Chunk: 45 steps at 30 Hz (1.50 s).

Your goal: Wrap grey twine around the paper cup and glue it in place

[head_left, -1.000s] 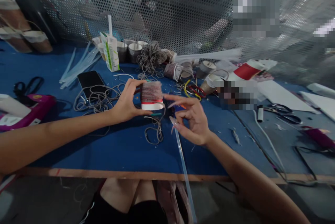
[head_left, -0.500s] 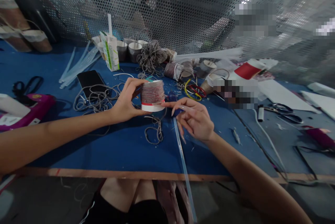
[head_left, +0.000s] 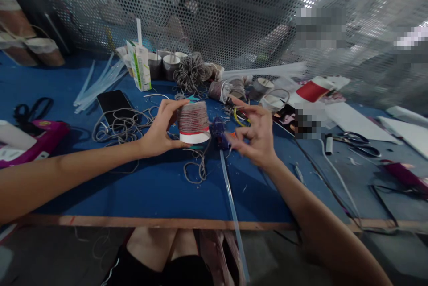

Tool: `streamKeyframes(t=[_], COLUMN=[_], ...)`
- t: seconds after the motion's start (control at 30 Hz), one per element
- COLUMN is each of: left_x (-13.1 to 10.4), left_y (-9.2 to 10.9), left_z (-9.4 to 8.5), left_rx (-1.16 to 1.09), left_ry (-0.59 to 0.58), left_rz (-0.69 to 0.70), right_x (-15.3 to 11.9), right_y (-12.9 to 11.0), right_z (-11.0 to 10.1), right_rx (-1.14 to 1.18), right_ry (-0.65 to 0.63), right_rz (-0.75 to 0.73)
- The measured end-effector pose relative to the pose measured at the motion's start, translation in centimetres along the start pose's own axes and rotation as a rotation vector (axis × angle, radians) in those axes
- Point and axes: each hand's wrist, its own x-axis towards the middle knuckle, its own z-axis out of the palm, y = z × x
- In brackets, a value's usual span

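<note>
My left hand [head_left: 158, 132] grips a cord-wrapped cup [head_left: 194, 121] between thumb and fingers; grey-pink cord winds round it above a red line and a white band. To the right, my right hand [head_left: 254, 132] is raised with its fingers spread, apart from the cup, partly blurred. Between cup and right hand lies a dark blue glue gun [head_left: 220, 132], partly hidden, with a long clear glue stick [head_left: 230, 196] running from it past the table edge. A loose loop of grey cord [head_left: 195, 171] lies below the cup.
A phone [head_left: 115, 103] lies under tangled cord at the left. Behind stand a carton [head_left: 142, 67], wrapped cups [head_left: 171, 66] and a cord bundle [head_left: 192, 74]. Clear sticks [head_left: 100, 87] lie back left. Scissors [head_left: 363, 143] and a marker [head_left: 329, 144] are at the right.
My right hand has moved away from the cup's lower rim, lifted and spread its fingers, uncovering more of the glue gun. My left hand still holds the cup in nearly the same place.
</note>
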Motion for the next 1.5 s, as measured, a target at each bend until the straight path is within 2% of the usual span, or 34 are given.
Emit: streamKeyframes(t=[0.07,0.1,0.17,0.27,0.4,0.5,0.57,0.73,0.8,0.9,0.97,1.07,1.17,1.23,1.4,1.5], left_x=[0.1,0.2,0.2,0.3,0.2,0.2,0.2,0.3,0.1,-0.3,-0.4,-0.3,-0.1,-0.1,-0.2,-0.2], left_y=[0.0,0.0,0.3,0.7,1.2,1.3,1.2,0.2,-0.4,-1.1,-1.2,-0.7,-0.1,0.1,-0.3,-0.5], left_z=[0.0,0.0,0.0,0.0,-0.2,-0.2,-0.1,0.1,0.2,0.3,0.5,0.6,0.5,0.4,0.1,0.1], left_rx=[-0.024,-0.048,-0.101,-0.147,-0.166,-0.126,-0.074,-0.055,-0.095,-0.126,-0.109,-0.075,-0.041,-0.004,0.088,0.117], left_ry=[-0.053,-0.082,-0.137,-0.228,-0.298,-0.273,-0.223,0.084,0.112,0.078,0.053,0.012,-0.023,-0.029,0.018,0.035], left_rz=[0.018,0.026,0.027,-0.042,-0.138,-0.107,-0.026,0.296,0.307,0.171,0.109,0.102,0.091,0.078,-0.007,-0.025], right_x=[-0.5,-0.7,-1.0,-1.2,-1.2,-1.2,-0.9,0.8,1.4,1.8,1.8,1.5,1.4,1.5,1.4,0.9], right_y=[0.3,0.4,0.8,1.2,1.2,1.4,1.4,-0.5,-1.5,-1.8,-1.4,-0.7,-0.4,-0.2,0.5,0.5], right_z=[0.3,0.5,0.9,1.2,1.4,1.1,0.3,-3.2,-4.3,-4.7,-4.2,-2.7,-1.9,-2.1,-3.9,-3.7], right_rx=[-0.086,-0.118,-0.146,-0.147,-0.172,-0.211,-0.262,-0.553,-0.815,-1.098,-1.187,-1.331,-1.428,-1.406,-1.095,-0.898], right_ry=[-0.168,-0.207,-0.216,-0.174,-0.226,-0.229,-0.236,-0.306,-0.373,-0.512,-0.611,-0.68,-0.656,-0.576,-0.207,-0.093], right_rz=[0.015,0.024,0.029,0.031,0.025,-0.011,-0.057,-0.29,-0.188,0.031,0.139,0.184,0.145,0.056,-0.365,-0.502])
